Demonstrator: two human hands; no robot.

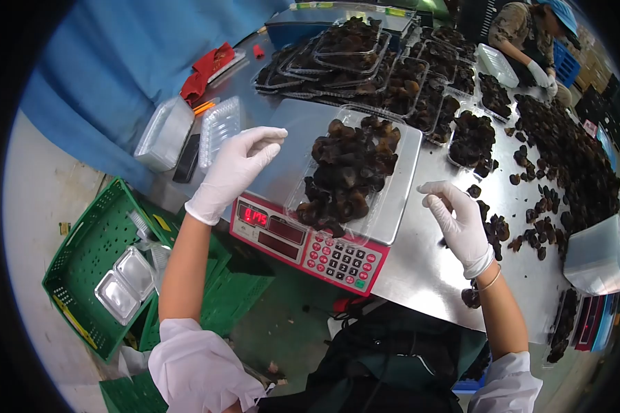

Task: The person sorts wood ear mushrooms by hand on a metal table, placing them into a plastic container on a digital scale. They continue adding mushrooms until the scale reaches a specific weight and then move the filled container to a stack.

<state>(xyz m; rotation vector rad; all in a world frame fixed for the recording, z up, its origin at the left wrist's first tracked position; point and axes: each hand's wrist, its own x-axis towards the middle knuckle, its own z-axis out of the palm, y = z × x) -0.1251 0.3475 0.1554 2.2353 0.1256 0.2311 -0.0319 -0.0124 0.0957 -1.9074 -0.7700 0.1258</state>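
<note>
A clear plastic tray [298, 194] heaped with dark wood ear mushrooms [355, 168] rests on the metal pan of a red digital scale [303, 237]. Lit red digits [255, 216] show on its display. My left hand [240, 168], in a white glove, hovers over the pan's left side, apart from the tray; its fingers are stretched out and hold nothing. To the right of the scale, my gloved right hand [458, 224] is above the steel table with bent fingers and the thumb apart, also holding nothing.
Filled trays [324, 58] are stacked behind the scale. Loose mushrooms [565, 144] pile up on the right, near a co-worker's gloved hands [541, 74]. Nested trays [165, 134] stand at left, another stack [598, 255] at right. A green crate [83, 275] sits below left.
</note>
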